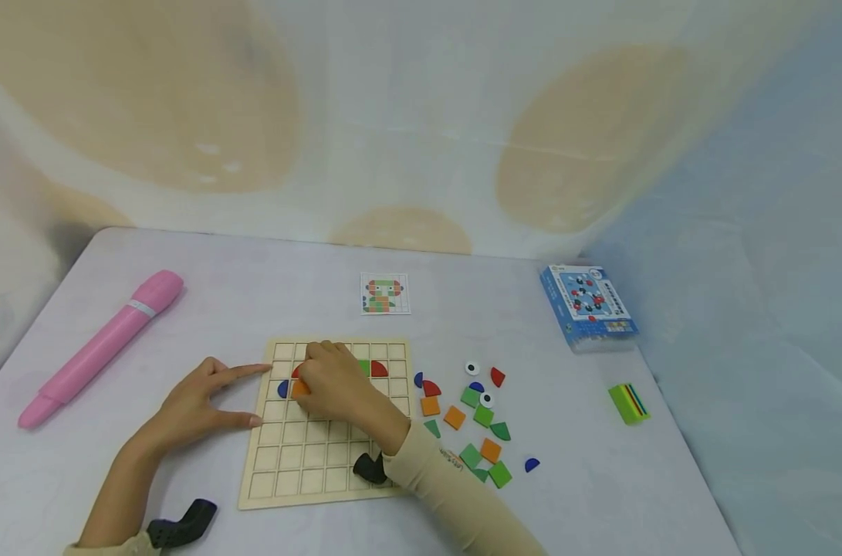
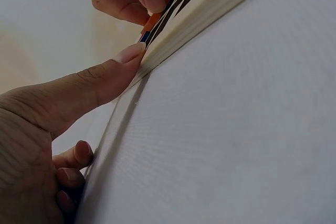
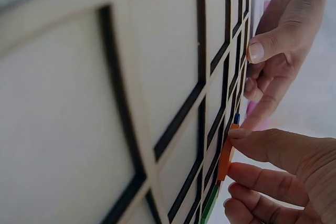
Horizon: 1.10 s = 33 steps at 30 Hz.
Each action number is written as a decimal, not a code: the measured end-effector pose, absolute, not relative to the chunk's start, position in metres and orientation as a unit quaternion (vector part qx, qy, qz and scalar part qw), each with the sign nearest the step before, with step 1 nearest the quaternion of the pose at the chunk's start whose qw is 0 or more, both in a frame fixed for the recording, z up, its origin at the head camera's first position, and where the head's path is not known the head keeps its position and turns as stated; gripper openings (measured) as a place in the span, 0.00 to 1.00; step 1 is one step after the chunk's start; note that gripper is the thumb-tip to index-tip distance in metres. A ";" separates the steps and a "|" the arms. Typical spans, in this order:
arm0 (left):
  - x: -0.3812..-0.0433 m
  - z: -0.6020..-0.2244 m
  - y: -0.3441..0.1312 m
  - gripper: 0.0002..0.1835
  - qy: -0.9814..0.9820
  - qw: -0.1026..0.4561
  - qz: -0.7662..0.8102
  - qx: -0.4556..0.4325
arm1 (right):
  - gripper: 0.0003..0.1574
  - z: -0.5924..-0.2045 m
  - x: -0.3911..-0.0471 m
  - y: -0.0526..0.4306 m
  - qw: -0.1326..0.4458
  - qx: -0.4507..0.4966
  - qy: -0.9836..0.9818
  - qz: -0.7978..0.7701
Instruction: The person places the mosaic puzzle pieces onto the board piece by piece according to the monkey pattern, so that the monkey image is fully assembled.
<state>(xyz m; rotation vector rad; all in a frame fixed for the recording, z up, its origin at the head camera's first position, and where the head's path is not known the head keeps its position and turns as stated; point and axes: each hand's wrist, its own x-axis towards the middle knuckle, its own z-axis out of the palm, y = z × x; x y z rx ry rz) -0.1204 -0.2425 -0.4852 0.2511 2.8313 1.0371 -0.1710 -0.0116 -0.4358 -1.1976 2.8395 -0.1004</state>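
You get a bright, evenly lit head view, with small glare spots on the backdrop (image 1: pixel 421 131) at upper left; your wrist views are dimmer, the board (image 3: pixel 168 40) softly blurred at the right one's left.

The right hand (image 1: pixel 337 382) hides cells toward the far edge of the grid board (image 1: pixel 289 457) and part of an orange piece (image 1: pixel 299 388). The right sleeve (image 1: pixel 462 490) covers the board's near right corner. Lettering on the blue box (image 1: pixel 587 297) by the table's (image 1: pixel 587 463) far right corner is too small to read. The head view's bottom edge cuts both sleeves
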 end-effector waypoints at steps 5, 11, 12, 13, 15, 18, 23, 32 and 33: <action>-0.121 -0.485 -0.242 0.43 0.934 0.055 0.342 0.088 | 0.08 -0.434 -0.169 -0.012 0.025 -0.384 0.922 -0.035; -0.120 -0.484 -0.241 0.43 0.935 0.051 0.340 0.085 | 0.08 -0.435 -0.168 -0.013 0.020 -0.384 0.922 -0.040; -0.120 -0.484 -0.241 0.43 0.935 0.051 0.339 0.085 | 0.08 -0.435 -0.168 -0.013 0.017 -0.383 0.923 -0.039; -0.120 -0.484 -0.240 0.43 0.935 0.052 0.339 0.085 | 0.08 -0.435 -0.167 -0.013 0.016 -0.381 0.924 -0.037; -0.120 -0.483 -0.240 0.43 0.936 0.052 0.339 0.085 | 0.08 -0.435 -0.167 -0.013 0.013 -0.377 0.926 -0.034; -0.120 -0.483 -0.240 0.43 0.936 0.053 0.337 0.086 | 0.09 -0.436 -0.167 -0.013 0.017 -0.368 0.929 -0.031; -0.120 -0.483 -0.239 0.43 0.936 0.055 0.337 0.083 | 0.10 -0.437 -0.167 -0.013 0.021 -0.354 0.934 -0.030; -0.119 -0.485 -0.240 0.42 0.938 0.056 0.334 0.079 | 0.09 -0.436 -0.163 -0.011 0.018 -0.341 0.940 -0.012; -0.119 -0.487 -0.241 0.42 0.938 0.055 0.334 0.079 | 0.10 -0.435 -0.162 -0.011 0.017 -0.341 0.940 -0.006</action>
